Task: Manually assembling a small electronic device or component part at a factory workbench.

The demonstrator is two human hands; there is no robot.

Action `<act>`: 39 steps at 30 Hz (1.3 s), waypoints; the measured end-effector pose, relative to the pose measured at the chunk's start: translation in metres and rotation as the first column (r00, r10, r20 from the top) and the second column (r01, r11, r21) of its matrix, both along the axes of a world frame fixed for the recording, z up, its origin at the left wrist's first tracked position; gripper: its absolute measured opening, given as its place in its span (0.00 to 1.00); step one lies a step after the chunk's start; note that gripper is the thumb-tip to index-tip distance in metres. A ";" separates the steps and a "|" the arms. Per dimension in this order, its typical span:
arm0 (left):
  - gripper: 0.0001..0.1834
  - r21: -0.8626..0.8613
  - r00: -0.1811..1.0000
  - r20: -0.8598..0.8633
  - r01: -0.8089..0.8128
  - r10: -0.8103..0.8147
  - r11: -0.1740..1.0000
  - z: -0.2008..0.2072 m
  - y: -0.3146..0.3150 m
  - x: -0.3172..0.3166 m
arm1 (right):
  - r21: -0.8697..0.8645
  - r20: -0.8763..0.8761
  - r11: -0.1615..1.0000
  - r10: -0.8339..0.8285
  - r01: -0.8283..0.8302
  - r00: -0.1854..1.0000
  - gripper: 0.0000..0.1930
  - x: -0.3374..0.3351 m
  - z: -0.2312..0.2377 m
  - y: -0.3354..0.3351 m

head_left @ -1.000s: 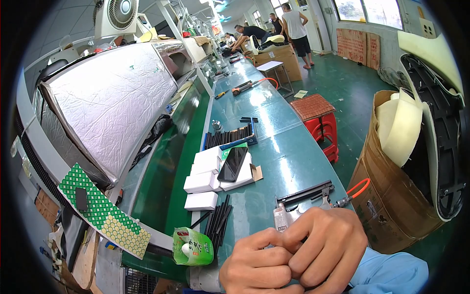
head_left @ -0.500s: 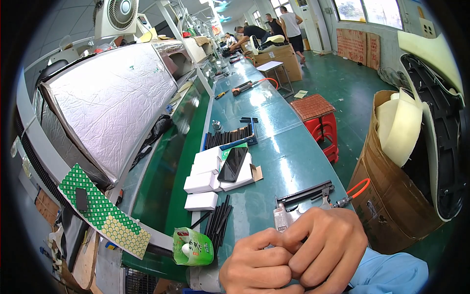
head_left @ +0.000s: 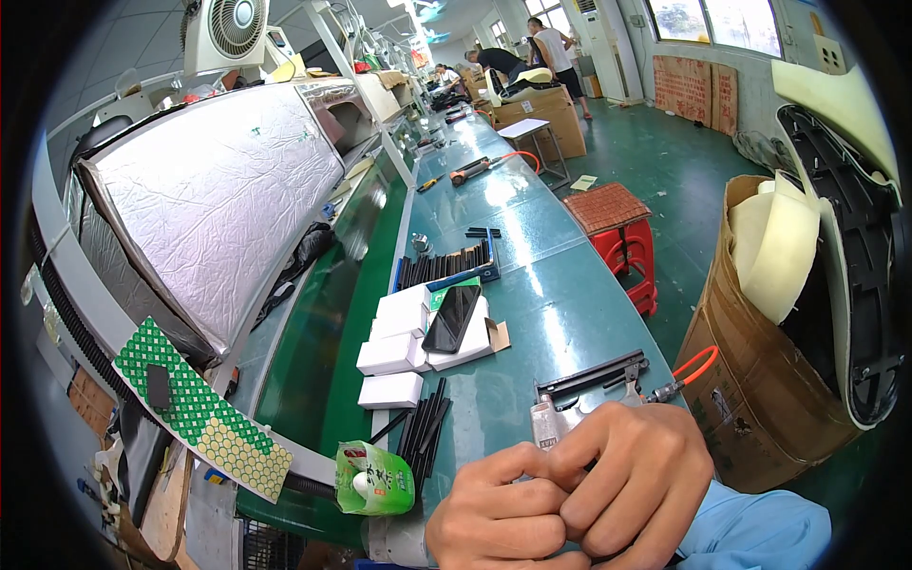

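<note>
My left hand (head_left: 508,513) and my right hand (head_left: 636,480) are pressed together at the bench's near end, fingers curled in. Whatever lies inside them, if anything, is hidden. Just beyond the knuckles lies a metal air staple gun (head_left: 560,418) with a long black magazine, partly covered by my right hand. An orange air hose (head_left: 701,363) joins it at the right. Left of my hands are black strips (head_left: 423,432) and an opened green packet (head_left: 382,484). Farther up, a black phone (head_left: 452,318) rests on small white boxes (head_left: 391,389).
A blue tray (head_left: 494,261) of black strips stands on the green bench (head_left: 532,247). Another air tool (head_left: 470,171) lies farther along. To the right are a red stool (head_left: 632,252) and a carton (head_left: 750,399) with foam pieces. Several people stand or bend at the far end.
My hands and the things on the bench stay put. At the far end, the person in the white top has shifted left, and a standing person in dark clothing is now mostly hidden.
</note>
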State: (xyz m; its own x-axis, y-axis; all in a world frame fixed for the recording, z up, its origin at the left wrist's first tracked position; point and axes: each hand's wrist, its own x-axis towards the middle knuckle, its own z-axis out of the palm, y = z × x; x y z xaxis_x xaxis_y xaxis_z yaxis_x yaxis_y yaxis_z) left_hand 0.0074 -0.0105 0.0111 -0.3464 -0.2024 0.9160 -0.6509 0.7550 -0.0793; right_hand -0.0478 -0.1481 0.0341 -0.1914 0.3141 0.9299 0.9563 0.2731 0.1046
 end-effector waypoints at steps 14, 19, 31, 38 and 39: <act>0.06 -0.015 1.000 -0.008 -0.013 0.013 1.000 0.000 -0.001 -0.002 | -0.024 0.006 1.000 -0.002 0.002 1.000 0.15 0.001 0.001 -0.002; 0.05 -0.025 1.000 -0.018 -0.017 0.016 1.000 -0.001 -0.001 -0.001 | 0.018 -0.028 1.000 0.005 -0.004 1.000 0.16 -0.004 -0.006 0.002; 0.05 -0.008 1.000 -0.005 -0.003 0.003 1.000 -0.002 -0.001 0.000 | 0.009 -0.029 1.000 -0.001 0.001 1.000 0.15 -0.002 -0.002 0.000; 0.05 -0.004 1.000 -0.005 -0.007 0.007 1.000 -0.001 0.000 0.000 | 0.007 -0.060 1.000 -0.006 0.006 0.998 0.15 -0.003 -0.002 -0.001; 0.05 0.000 1.000 0.000 -0.006 0.006 1.000 -0.002 -0.002 0.000 | -0.002 -0.038 1.000 0.003 -0.003 0.999 0.14 -0.003 -0.001 -0.003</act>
State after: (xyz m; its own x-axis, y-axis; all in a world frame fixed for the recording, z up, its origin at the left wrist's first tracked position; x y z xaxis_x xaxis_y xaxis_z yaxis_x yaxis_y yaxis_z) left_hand 0.0070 -0.0121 0.0092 -0.3455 -0.2043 0.9159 -0.6557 0.7508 -0.0799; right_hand -0.0510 -0.1511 0.0331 -0.1566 0.3153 0.9360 0.9589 0.2757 0.0675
